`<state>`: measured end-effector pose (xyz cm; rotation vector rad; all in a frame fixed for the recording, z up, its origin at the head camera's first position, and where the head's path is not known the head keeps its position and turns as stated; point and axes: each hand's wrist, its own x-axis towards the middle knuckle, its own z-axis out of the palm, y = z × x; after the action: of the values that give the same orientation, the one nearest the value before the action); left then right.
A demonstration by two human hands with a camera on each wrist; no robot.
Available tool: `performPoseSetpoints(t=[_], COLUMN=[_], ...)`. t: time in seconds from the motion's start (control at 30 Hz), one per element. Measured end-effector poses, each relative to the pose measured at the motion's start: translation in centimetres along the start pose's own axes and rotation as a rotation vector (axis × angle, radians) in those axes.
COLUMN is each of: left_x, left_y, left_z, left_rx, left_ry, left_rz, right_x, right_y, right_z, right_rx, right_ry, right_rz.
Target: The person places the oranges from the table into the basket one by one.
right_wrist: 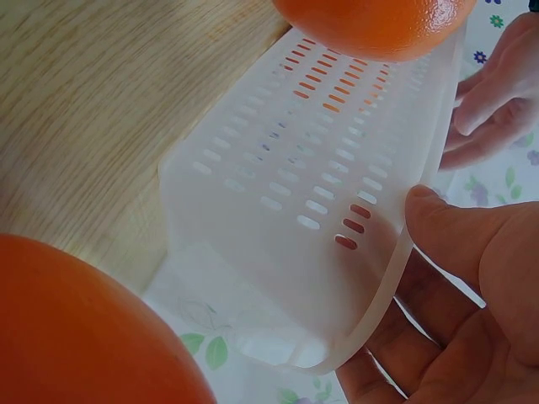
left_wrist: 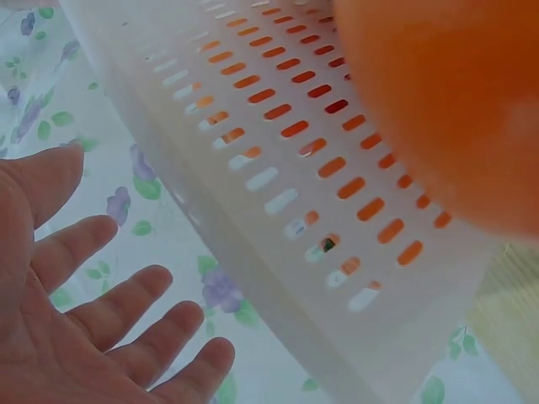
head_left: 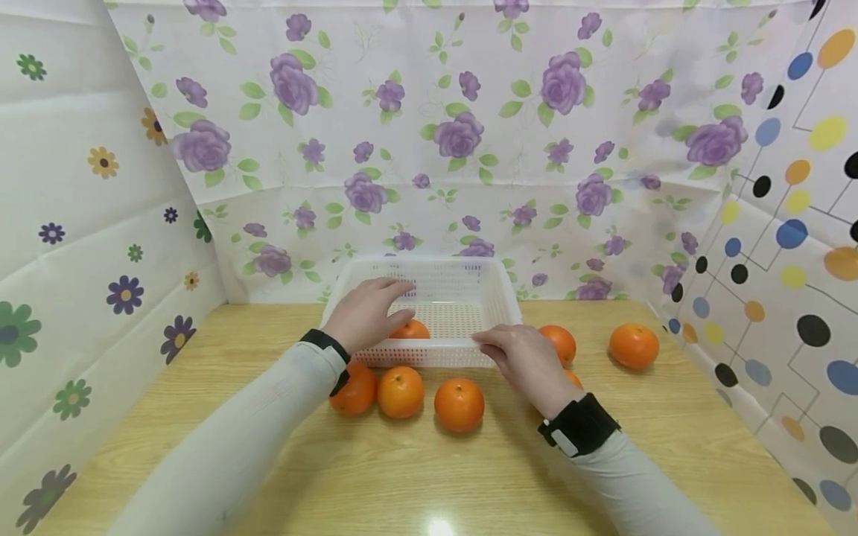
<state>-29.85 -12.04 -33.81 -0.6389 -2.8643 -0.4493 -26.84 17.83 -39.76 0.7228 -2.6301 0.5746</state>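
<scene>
A white perforated plastic basket (head_left: 462,353) stands at the back of the table, with an orange (head_left: 413,329) inside on its left. My left hand (head_left: 367,313) hovers over the basket's left front part, its fingers spread and holding nothing; the left wrist view has the same hand (left_wrist: 101,311) beside the basket's front wall. At the front rim's right end, my right hand (head_left: 523,361) grips the basket, the thumb on one side and the fingers on the other, as the right wrist view shows at the basket wall (right_wrist: 253,252).
In front of the basket sit three oranges, among them a middle one (head_left: 401,392) and a right one (head_left: 459,405). More oranges lie by my right hand, with another orange (head_left: 634,346) farther right. Flowered cloth (head_left: 415,134) hangs behind the wooden table (head_left: 375,484).
</scene>
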Motion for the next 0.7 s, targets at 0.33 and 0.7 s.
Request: performPoseSetpoints(t=[0.33,0.7], left_x=[-1.1,-3.2], left_y=[0.1,0.0], left_z=[-0.2,-0.5], left_rx=[0.029,0.04], left_ry=[0.026,0.071], left_rz=[0.03,0.046], right_x=[-0.1,-0.1], right_y=[0.0,0.0], right_z=[-0.1,0.0], right_rx=[0.003,-0.001], right_ry=[0.013,0.034], right_rz=[-0.014,-0.031])
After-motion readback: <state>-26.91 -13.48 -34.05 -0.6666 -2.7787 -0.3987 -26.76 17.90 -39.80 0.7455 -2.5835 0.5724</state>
